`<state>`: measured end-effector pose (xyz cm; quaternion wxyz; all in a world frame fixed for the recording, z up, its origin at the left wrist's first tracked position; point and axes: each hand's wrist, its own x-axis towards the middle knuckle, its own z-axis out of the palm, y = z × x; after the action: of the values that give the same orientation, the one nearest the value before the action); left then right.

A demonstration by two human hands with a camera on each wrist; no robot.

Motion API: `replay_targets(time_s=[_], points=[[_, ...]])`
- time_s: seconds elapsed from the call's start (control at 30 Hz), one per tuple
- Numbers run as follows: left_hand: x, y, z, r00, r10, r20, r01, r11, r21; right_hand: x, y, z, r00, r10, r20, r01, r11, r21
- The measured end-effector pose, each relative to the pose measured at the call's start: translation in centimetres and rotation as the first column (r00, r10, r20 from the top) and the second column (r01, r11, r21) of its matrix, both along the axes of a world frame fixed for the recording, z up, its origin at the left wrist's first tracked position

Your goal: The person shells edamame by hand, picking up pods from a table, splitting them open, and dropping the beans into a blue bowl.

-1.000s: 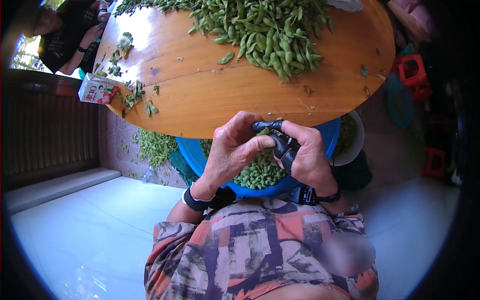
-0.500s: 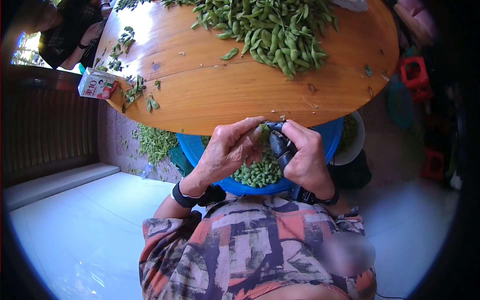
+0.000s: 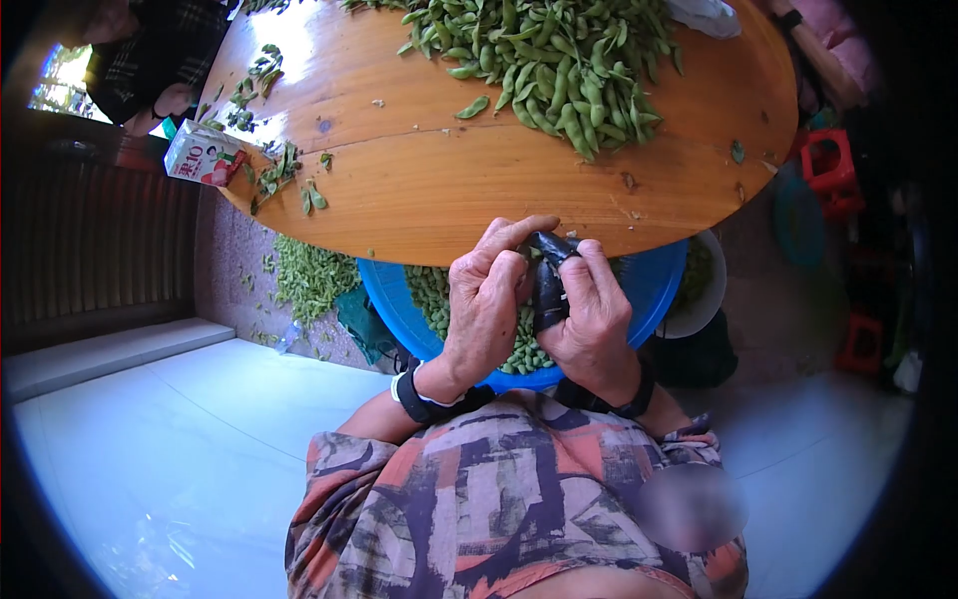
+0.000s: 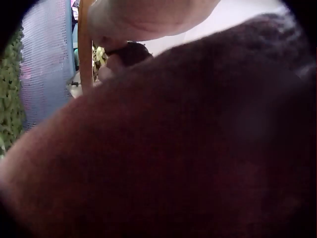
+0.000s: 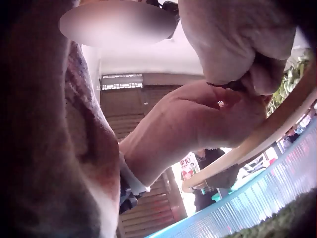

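Note:
Both hands meet over a blue basin (image 3: 654, 290) of shelled green beans (image 3: 429, 299). My left hand (image 3: 486, 304) has its index finger stretched forward and its other fingers bent. Black coverings (image 3: 549, 290) wrap the thumb and a finger of my right hand (image 3: 594, 324). A sliver of green pod (image 3: 536, 254) shows where the fingertips of both hands pinch together; most of it is hidden. In the right wrist view the left hand (image 5: 198, 114) touches the right hand (image 5: 237, 39); the pod is out of sight there.
The wooden table (image 3: 439, 200) edge lies just beyond the hands, with a heap of pods (image 3: 569, 80) and a drink carton (image 3: 203, 154) on it. A white bowl (image 3: 711, 290) stands right of the basin. Other people sit at both far sides.
The left hand has shifted right and turned more upright, its index finger now across the covered fingertip. Less of the green pod shows. The head view has moved slightly.

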<state>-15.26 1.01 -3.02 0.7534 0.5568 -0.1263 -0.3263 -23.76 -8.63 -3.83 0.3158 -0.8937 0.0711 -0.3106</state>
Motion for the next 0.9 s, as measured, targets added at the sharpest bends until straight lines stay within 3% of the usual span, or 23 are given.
replay_targets(time_s=[0.13,0.2,0.33,0.43,0.5,0.6,0.7,0.9], points=[[-0.1,-0.1,-0.3,0.999,0.014,-0.033,-0.015,0.999,-0.04,0.6,-0.2,0.2,0.999,-0.014,0.043,0.013,1.0,0.013],[-0.1,0.0,-0.1,0.989,-0.009,-0.148,0.0,0.998,-0.066,0.8,-0.3,0.1,0.997,-0.051,0.05,0.046,0.994,0.1],[0.3,0.2,0.0,0.978,-0.08,-0.194,0.062,0.994,-0.093,0.8,-0.4,0.4,0.997,-0.068,0.023,0.063,0.982,0.176],[0.3,0.3,-0.4,0.976,-0.1,-0.191,0.08,0.991,-0.108,0.9,-0.4,0.3,0.993,-0.094,0.064,0.085,0.988,0.131],[0.4,0.4,-0.5,0.96,-0.137,-0.243,0.088,0.975,-0.203,0.9,-0.7,0.4,0.995,-0.089,0.047,0.08,0.982,0.169],[0.2,0.2,0.0,0.986,-0.08,-0.149,0.063,0.991,-0.119,0.7,-1.4,0.8,0.996,-0.087,0.009,0.081,0.961,0.264],[0.6,0.7,-0.4,0.985,-0.119,-0.122,0.111,0.991,-0.074,0.5,-1.7,1.0,0.998,-0.025,-0.052,0.046,0.888,0.458],[0.6,1.1,-0.5,0.994,-0.11,-0.011,0.11,0.994,-0.004,0.3,-1.6,1.3,0.995,-0.012,-0.095,0.049,0.919,0.392]])
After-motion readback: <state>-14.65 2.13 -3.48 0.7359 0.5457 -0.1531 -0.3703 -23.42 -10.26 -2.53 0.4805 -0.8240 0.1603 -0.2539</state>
